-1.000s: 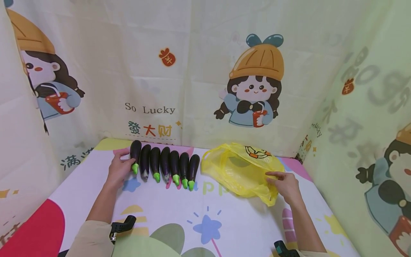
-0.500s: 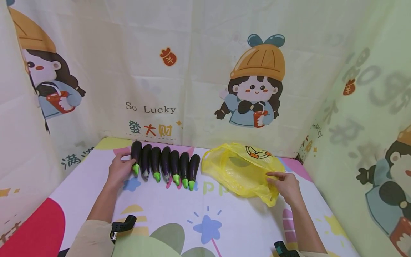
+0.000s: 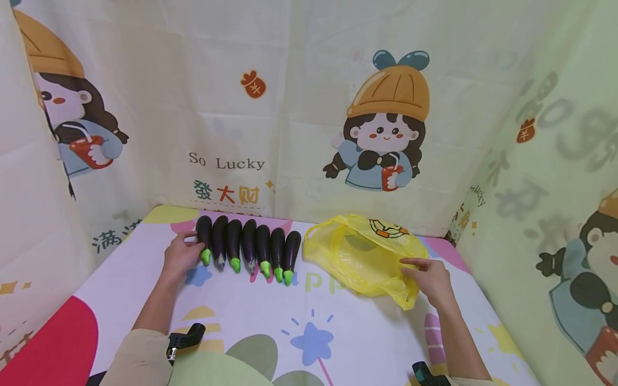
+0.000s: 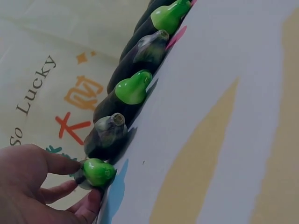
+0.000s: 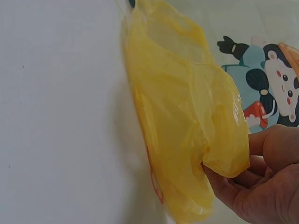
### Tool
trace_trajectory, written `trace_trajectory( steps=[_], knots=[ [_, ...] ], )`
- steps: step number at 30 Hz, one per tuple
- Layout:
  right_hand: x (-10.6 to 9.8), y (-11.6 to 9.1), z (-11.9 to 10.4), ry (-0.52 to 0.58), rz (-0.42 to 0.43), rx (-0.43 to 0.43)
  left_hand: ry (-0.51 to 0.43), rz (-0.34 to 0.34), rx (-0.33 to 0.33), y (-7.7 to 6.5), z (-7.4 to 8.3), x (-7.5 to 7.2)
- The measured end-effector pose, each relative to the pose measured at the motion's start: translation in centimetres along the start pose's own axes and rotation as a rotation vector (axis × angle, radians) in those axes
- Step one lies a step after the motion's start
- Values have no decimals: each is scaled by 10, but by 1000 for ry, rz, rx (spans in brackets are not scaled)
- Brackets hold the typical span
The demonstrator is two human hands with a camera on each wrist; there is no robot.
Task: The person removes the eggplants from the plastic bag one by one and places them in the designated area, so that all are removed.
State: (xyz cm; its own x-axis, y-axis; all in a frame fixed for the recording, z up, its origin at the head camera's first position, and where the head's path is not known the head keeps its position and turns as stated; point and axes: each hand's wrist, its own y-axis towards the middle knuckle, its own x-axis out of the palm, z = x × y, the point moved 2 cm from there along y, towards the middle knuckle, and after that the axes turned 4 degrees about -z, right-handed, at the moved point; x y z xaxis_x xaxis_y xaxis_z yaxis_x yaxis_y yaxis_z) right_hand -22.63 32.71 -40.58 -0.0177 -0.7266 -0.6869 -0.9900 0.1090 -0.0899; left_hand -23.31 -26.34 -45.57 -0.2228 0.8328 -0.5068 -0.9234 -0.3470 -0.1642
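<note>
Several dark purple eggplants [image 3: 249, 244] lie side by side in a row on the table, most with green stem ends and some with greyish ones. At the row's left end, my left hand [image 3: 181, 254] pinches the outermost eggplant [image 3: 205, 238] near its green stem. In the left wrist view, thumb and fingers sit around that eggplant's stem end [image 4: 99, 172]. To the right of the row lies a yellow plastic bag [image 3: 338, 262], its mouth spread toward me. My right hand [image 3: 431, 279] pinches the bag's right edge; the right wrist view shows the film [image 5: 177, 116] between thumb and fingers.
A printed cloth [image 3: 256, 316] covers the table. Patterned curtains [image 3: 299, 134] hang at the back and both sides, close behind the eggplants and the bag. Each wrist carries a black camera mount [image 3: 185, 339].
The leftmost eggplant has shifted slightly toward me, its top now nearly level with its neighbour's. My left hand stays at its stem end. The right hand and bag look unmoved.
</note>
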Motion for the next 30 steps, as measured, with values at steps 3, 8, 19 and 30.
trace_trajectory(
  steps=[3,8,19,30],
  knots=[
    [1,0,0,1,-4,11,16,0,6,-2,1,0],
    [1,0,-1,8,-13,20,45,15,24,-6,4,1],
    [2,1,-1,0,-9,27,50,-9,-18,-6,4,0],
    [0,0,-2,9,-14,20,47,-25,-27,-8,5,-2]
  ],
)
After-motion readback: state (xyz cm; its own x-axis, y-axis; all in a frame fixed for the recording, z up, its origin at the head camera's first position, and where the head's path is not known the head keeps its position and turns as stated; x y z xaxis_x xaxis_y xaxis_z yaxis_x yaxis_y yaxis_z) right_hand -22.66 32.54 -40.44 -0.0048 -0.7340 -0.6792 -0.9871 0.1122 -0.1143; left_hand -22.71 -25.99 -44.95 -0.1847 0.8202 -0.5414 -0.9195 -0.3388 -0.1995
